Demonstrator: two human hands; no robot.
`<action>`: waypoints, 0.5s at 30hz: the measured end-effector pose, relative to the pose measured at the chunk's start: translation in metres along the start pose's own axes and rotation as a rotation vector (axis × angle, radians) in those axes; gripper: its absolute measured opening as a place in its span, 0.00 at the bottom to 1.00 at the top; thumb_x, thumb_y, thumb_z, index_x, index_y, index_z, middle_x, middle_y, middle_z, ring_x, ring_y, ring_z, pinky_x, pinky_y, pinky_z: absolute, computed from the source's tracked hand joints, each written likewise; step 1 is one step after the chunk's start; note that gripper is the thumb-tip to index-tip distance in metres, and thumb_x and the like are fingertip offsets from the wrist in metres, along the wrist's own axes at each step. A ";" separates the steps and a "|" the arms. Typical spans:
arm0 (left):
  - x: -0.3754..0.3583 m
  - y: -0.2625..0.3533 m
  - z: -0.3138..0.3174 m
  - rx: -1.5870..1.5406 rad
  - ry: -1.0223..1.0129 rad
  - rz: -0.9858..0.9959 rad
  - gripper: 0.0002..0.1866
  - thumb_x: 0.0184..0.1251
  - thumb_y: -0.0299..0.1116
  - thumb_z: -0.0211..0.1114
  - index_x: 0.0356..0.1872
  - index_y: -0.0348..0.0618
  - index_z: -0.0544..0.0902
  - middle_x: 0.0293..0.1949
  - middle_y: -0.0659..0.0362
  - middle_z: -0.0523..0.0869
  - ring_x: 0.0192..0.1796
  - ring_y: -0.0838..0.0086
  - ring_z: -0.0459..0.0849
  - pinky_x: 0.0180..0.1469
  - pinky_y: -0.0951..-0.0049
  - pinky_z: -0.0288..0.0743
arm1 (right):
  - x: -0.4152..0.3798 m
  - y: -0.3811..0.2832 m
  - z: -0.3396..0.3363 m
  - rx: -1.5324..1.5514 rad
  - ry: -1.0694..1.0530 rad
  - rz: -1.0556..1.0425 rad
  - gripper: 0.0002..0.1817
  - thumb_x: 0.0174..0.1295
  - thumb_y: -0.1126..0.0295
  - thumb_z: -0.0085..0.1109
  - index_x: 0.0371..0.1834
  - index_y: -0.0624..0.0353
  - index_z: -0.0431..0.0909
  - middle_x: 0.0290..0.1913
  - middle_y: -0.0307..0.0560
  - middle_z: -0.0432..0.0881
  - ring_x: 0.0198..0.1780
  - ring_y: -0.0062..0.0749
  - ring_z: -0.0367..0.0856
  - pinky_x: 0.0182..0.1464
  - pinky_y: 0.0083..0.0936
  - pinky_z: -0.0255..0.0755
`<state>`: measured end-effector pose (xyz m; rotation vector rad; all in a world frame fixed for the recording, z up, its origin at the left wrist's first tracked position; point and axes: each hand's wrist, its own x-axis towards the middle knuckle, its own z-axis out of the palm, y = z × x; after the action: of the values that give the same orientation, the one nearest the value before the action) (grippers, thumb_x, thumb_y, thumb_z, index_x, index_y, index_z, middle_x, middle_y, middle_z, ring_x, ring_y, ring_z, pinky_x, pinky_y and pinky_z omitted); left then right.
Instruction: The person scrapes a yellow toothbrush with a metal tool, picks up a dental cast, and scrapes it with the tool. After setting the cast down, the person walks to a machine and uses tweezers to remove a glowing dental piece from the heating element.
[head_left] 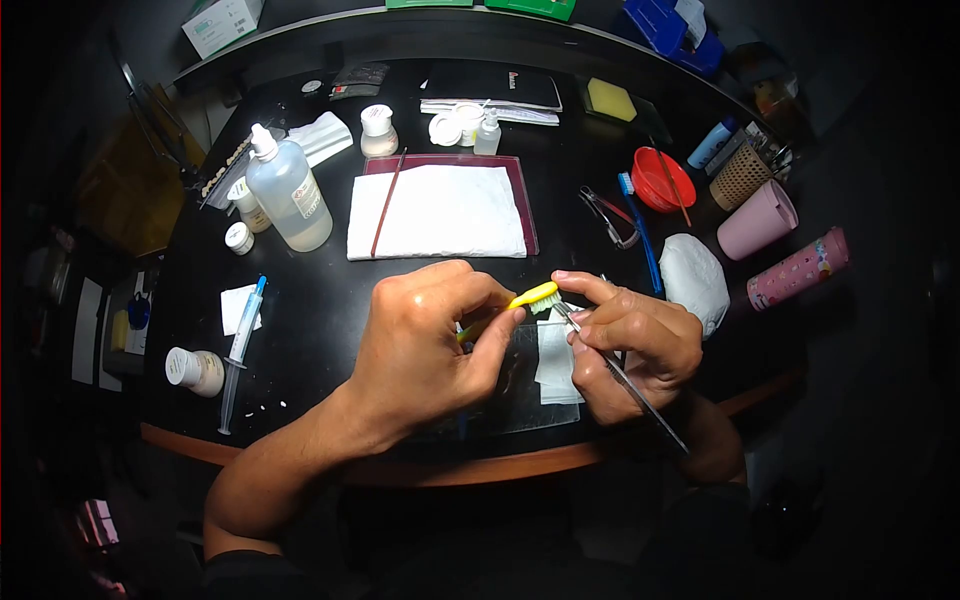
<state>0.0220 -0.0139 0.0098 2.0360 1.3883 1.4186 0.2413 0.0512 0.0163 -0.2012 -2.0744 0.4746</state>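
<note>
At a black workbench, a left hand pinches a yellow toothbrush near its head, apparently steadying its bristles against the slim metal instrument pinched in the right hand; beyond, a slender brown brush lies across a white paper pad, likely for ready reach.

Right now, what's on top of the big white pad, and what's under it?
A thin brown stick lies on the white pad. A dark red board peeks out from underneath; whatever else is covered, I can't see.
</note>
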 end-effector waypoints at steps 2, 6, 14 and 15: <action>0.000 0.000 0.000 -0.010 -0.003 0.002 0.03 0.61 0.23 0.78 0.33 0.35 0.91 0.25 0.54 0.87 0.25 0.67 0.88 0.28 0.69 0.77 | -0.001 0.001 0.001 0.021 0.028 -0.005 0.07 0.47 0.87 0.61 0.29 0.65 0.79 0.23 0.46 0.82 0.23 0.33 0.86 0.61 0.53 0.90; 0.000 0.000 0.001 -0.011 -0.002 0.001 0.03 0.61 0.23 0.78 0.33 0.35 0.91 0.26 0.53 0.88 0.26 0.67 0.88 0.28 0.69 0.78 | -0.001 0.001 0.002 0.017 0.033 0.006 0.08 0.47 0.87 0.62 0.30 0.65 0.80 0.24 0.46 0.82 0.24 0.33 0.87 0.60 0.53 0.90; 0.000 -0.004 0.001 -0.002 0.014 0.041 0.03 0.62 0.21 0.79 0.35 0.36 0.93 0.25 0.56 0.88 0.23 0.76 0.85 0.24 0.76 0.72 | 0.000 0.001 0.001 0.008 0.012 -0.005 0.09 0.49 0.88 0.64 0.33 0.67 0.82 0.25 0.47 0.84 0.25 0.33 0.87 0.60 0.52 0.90; 0.000 -0.004 0.002 -0.003 0.016 0.040 0.03 0.62 0.21 0.79 0.35 0.36 0.93 0.25 0.56 0.88 0.23 0.76 0.85 0.24 0.76 0.72 | 0.000 0.001 0.002 0.007 0.011 -0.005 0.09 0.49 0.88 0.64 0.33 0.67 0.82 0.25 0.48 0.84 0.25 0.33 0.87 0.60 0.52 0.90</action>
<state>0.0213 -0.0118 0.0064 2.0663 1.3582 1.4558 0.2397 0.0516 0.0155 -0.1944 -2.0615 0.4764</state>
